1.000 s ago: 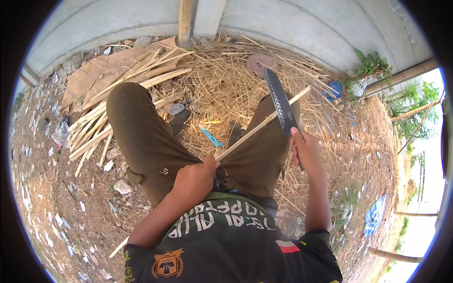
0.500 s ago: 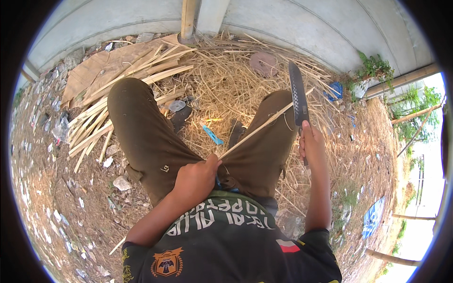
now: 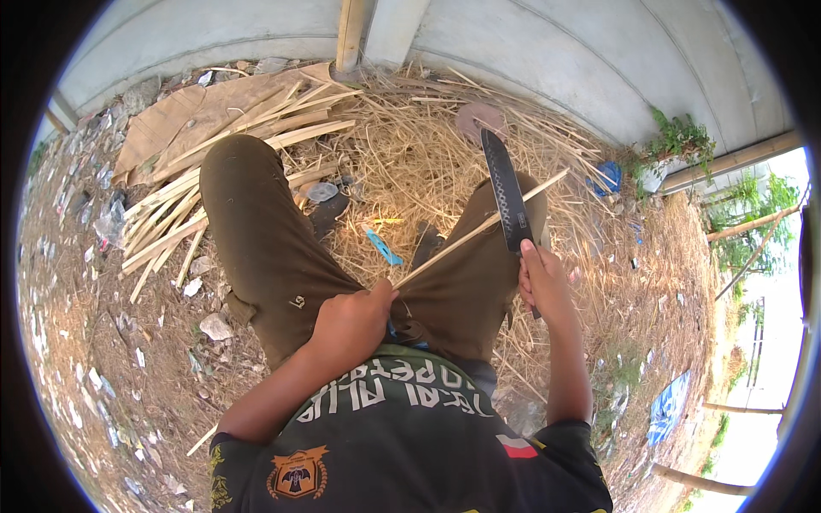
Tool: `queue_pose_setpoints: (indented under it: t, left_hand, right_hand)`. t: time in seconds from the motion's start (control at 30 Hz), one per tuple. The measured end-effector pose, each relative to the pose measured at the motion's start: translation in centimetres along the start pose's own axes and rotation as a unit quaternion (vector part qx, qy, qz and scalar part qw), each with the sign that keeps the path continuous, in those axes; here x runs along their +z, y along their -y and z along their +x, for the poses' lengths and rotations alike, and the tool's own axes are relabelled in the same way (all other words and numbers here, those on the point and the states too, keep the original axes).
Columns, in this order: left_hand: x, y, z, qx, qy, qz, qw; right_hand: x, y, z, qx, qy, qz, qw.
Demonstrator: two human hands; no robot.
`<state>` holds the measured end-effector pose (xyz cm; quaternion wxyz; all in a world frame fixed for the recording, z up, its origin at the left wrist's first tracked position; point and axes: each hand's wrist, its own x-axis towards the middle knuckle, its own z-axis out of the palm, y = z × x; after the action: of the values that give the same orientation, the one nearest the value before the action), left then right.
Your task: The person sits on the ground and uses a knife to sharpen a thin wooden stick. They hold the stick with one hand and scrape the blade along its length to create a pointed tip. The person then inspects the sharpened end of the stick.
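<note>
My left hand (image 3: 355, 321) is closed round the near end of a thin pale wooden strip (image 3: 457, 244), close to my lap. The strip slants up and to the right across my right thigh. In my right hand (image 3: 545, 280) is the handle of a large dark knife (image 3: 506, 192) with a dimpled blade. The blade points up and away, and it overlaps the strip near its far part; whether the edge touches the wood I cannot tell. Between my legs, a light blue plastic piece (image 3: 384, 246) lies on the shavings.
A pile of split strips (image 3: 171, 218) lies left of my left leg, partly on a brown sheet (image 3: 201, 115). Shavings (image 3: 410, 154) cover the ground ahead. Beyond them are a round flat reddish piece (image 3: 481, 122), a blue plastic scrap (image 3: 605, 178) and a grey wall (image 3: 547, 51).
The knife in my right hand has moved left and a little nearer, from beside the strip to across it. My left hand keeps its hold on the strip almost in place.
</note>
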<state>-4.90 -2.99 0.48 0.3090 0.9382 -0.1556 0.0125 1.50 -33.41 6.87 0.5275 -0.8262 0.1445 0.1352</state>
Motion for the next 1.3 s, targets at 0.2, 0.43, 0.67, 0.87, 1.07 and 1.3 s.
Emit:
queue_pose_setpoints:
  t: [0.2,0.43,0.67,0.87,1.07,1.3]
  left_hand:
    - [0.3,0.0,0.1,0.000,-0.021,-0.027,0.999]
    - [0.0,0.2,0.2,-0.005,-0.020,-0.035,0.999]
    - [0.2,0.2,0.1,-0.004,-0.019,-0.024,1.000]
    - [0.2,0.3,0.1,0.006,-0.024,-0.014,1.000]
    - [0.1,0.3,-0.1,0.001,-0.011,-0.008,1.000]
    - [0.0,0.1,-0.2,-0.012,-0.009,-0.005,1.000]
  right_hand:
    - [-0.8,1.3,0.8,-0.021,-0.066,0.063,0.996]
    - [-1.2,2.5,0.6,0.034,0.011,0.101,0.994]
    - [-0.6,1.7,-0.2,0.022,-0.004,0.021,1.000]
    - [1.0,0.4,-0.3,-0.130,-0.189,0.173,0.958]
    - [0.9,0.6,-1.2,-0.018,-0.064,0.204,0.977]
    - [0.7,0.5,-2.0,0.051,0.033,0.109,0.992]
